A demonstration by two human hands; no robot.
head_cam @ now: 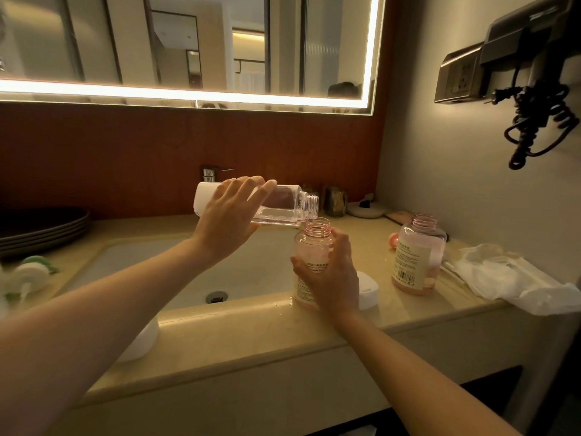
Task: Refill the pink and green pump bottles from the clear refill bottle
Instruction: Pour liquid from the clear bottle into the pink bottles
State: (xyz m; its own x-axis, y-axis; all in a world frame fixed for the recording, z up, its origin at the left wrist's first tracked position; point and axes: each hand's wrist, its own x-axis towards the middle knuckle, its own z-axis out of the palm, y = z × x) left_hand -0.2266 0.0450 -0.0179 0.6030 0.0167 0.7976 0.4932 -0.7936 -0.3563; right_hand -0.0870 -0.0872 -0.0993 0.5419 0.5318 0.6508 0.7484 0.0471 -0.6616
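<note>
Tipping clear refill bottle [276, 205] (left hand [229, 220]) over pink bottle [312, 259].

Warm, dim indoor light with a yellow cast. Main source is the LED strip [188, 92] framing the mirror [188, 42], blown out to white from 9 to 1 o'clock. Soft glare on the wet countertop [251, 328] near centre. Corners at 5 and 7 o'clock fall into shadow. Wide-angle bending curves the counter edge and stretches the forearms. Slight softness overall; the objects at 9 o'clock are blurred.
</note>
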